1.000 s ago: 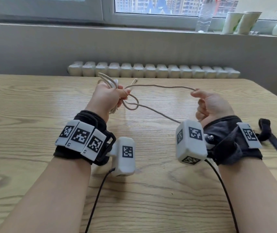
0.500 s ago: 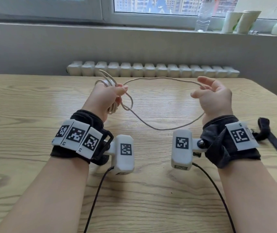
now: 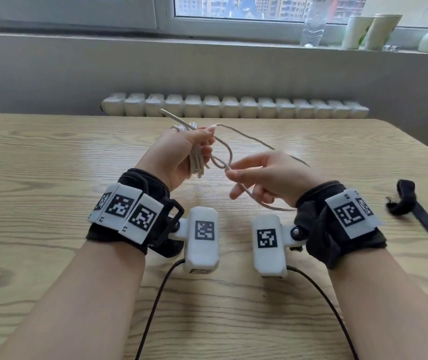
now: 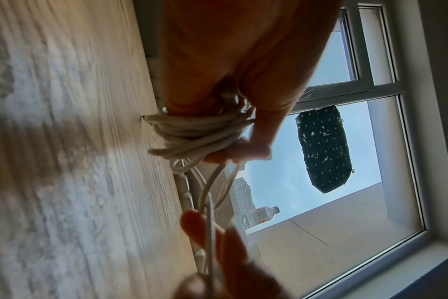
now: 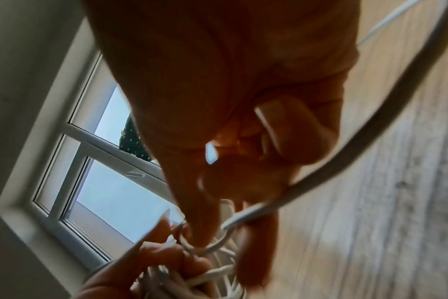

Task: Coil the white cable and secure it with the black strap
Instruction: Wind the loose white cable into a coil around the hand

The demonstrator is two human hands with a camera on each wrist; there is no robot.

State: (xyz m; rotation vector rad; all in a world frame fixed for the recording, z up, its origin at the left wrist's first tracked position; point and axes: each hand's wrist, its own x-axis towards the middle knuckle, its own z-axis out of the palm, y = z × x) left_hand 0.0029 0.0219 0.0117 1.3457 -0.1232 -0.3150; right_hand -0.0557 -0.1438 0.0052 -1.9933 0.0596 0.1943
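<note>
The left hand (image 3: 181, 152) is raised above the pale wood-grain table (image 3: 52, 157), palm turned inward, its fingers curled round a bundle of loops of the thin white cord cable (image 3: 196, 162); thumb and fingertips press the strands together. The right hand (image 3: 272, 178) sits just beside it, wrist lower, thumb and forefinger pinching one loose strand close to the left fingertips, while the remaining fingers hang loosely curled below. In both wrist views the hands are dark and blurred, so the loops cannot be counted exactly. One cable tail runs off past the right knuckles. One flat black fabric strap (image 3: 415, 211) lies on the table well apart, outside the right wrist, cut off at the frame edge.
</note>
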